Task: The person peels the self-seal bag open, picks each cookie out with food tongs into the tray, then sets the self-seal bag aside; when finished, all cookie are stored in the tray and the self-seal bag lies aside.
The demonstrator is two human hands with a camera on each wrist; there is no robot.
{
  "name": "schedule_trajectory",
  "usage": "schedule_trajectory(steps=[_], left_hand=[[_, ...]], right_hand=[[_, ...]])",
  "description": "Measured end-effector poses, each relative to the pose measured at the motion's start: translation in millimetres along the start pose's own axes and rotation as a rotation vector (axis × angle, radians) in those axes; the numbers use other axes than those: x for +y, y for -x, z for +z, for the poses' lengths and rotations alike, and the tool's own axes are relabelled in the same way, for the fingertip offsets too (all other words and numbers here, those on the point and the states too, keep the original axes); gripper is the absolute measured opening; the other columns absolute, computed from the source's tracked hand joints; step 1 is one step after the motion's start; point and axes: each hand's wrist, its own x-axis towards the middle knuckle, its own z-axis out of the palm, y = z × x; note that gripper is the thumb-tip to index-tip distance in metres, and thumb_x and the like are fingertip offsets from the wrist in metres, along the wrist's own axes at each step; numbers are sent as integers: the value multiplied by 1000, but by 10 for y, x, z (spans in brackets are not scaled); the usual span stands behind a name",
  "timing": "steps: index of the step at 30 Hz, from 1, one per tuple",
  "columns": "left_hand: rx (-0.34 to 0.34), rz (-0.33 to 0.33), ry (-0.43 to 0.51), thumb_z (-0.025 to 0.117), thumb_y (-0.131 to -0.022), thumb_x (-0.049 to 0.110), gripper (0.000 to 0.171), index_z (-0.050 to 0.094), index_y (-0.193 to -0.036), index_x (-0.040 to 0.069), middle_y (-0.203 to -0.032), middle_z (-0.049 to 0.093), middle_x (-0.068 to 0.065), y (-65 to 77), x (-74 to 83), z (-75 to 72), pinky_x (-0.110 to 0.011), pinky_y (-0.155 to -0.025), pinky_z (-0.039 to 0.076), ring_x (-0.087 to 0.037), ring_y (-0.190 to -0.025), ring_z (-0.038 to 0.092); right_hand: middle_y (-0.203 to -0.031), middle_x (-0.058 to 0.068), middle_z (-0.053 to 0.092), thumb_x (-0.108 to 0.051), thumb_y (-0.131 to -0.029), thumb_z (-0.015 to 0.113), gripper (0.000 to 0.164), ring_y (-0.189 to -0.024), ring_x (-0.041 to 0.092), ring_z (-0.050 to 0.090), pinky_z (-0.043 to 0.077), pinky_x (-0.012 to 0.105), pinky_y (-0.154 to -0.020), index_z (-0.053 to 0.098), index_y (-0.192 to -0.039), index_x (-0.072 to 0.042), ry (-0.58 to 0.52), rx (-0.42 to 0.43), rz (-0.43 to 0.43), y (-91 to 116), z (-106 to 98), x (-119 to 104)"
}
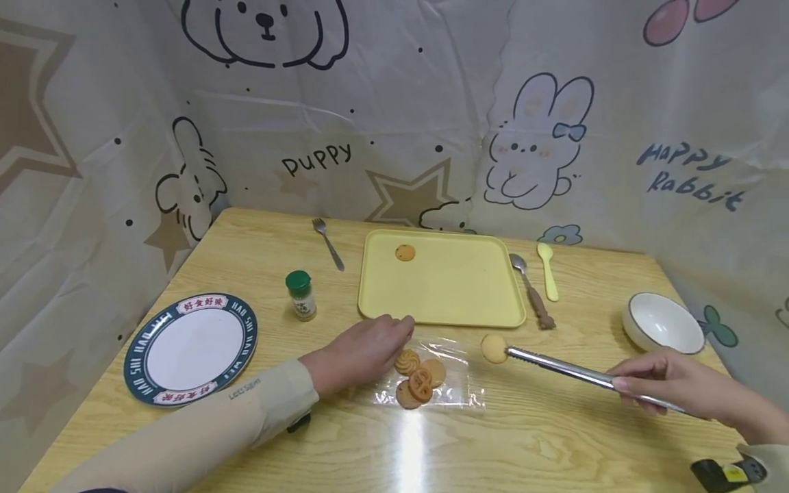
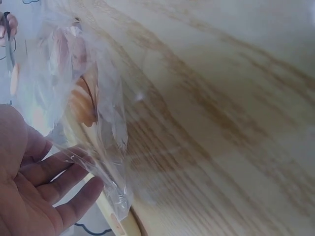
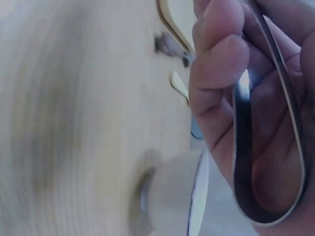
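My left hand (image 1: 364, 349) pinches the edge of a clear plastic bag (image 2: 110, 142), which lies on the table just in front of the tray. Several cookies (image 1: 420, 385) of different shapes are in the bag, one of them a swirl. In my right hand (image 1: 674, 383) I grip metal tongs (image 1: 573, 372) near their bent end, which the right wrist view shows against the palm. Between the tong tips is a round pale cookie (image 1: 493, 348), raised to the right of the bag. One round cookie (image 1: 405, 253) lies on the yellow tray (image 1: 456, 287), toward its back left.
At left are a plate (image 1: 197, 342) with a dark patterned rim and a green-capped shaker (image 1: 301, 296). A fork (image 1: 329, 244) lies behind them. Right of the tray lie a brown-handled spoon (image 1: 533, 294) and a yellow spoon (image 1: 547, 272). A white bowl (image 1: 662, 323) stands beyond my right hand.
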Motion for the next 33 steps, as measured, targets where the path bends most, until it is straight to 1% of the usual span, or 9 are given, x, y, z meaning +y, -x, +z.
schedule_trajectory(steps=[3,6,9,11,13,18,23,28,33], left_hand=[[-4,-3,11,38,-104,22,13,49,-100,15,-69,50,4,-6,7,-14,-20,-49,40,-9,-61,49],[-9,-13,12,37,-104,22,14,49,-100,15,-69,50,5,-1,-1,-14,-20,-50,41,-9,-61,48],[-8,-17,10,37,-104,23,15,49,-101,15,-69,50,5,-2,-7,-11,-20,-50,41,-9,-61,48],[-8,-16,10,37,-104,23,14,49,-101,15,-69,50,5,-4,-8,-9,-21,-49,40,-9,-61,48],[-11,-16,10,37,-104,22,14,49,-101,15,-69,50,5,-12,-5,-10,-21,-49,40,-9,-62,48],[-20,-24,12,39,-104,22,13,49,-101,15,-69,50,4,-32,8,-13,-21,-49,40,-9,-62,48],[-13,-23,4,40,-103,21,12,50,-101,14,-69,51,4,-33,15,-8,-22,-50,40,-10,-62,48],[-15,-12,9,38,-104,22,15,50,-102,14,-69,51,4,-22,13,-8,-21,-50,40,-9,-61,49],[-12,-16,3,36,-105,23,17,50,-102,14,-69,51,4,-13,7,-10,-20,-49,41,-9,-61,49]], right_hand=[[-77,5,64,-6,-101,45,23,-54,27,48,45,32,-46,63,-108,7,79,97,8,13,-97,-16],[-77,3,64,-14,-102,47,26,-54,19,52,46,31,-48,63,-107,5,159,175,53,-125,-171,-60],[-77,7,63,-26,-101,50,34,-56,12,53,47,31,-50,63,-108,4,196,223,142,-378,-209,-122],[-79,11,62,-32,-100,52,39,-56,10,52,48,31,-51,63,-109,4,197,239,180,-578,-217,-163],[-81,12,63,-37,-98,54,42,-57,8,51,48,30,-52,64,-110,3,187,259,221,-788,-210,-210],[-84,12,66,-38,-97,56,43,-60,8,52,49,28,-55,66,-107,3,163,298,261,-1256,-174,-359],[-82,6,65,-37,-99,53,44,-61,9,52,49,28,-57,64,-110,4,129,340,295,-1597,-149,-464],[-83,4,64,-31,-101,51,41,-61,9,52,48,26,-57,62,-112,7,81,354,310,-1771,-122,-470],[-82,5,64,-32,-101,49,43,-60,9,52,49,27,-58,63,-109,8,86,349,310,-1796,-110,-468]])
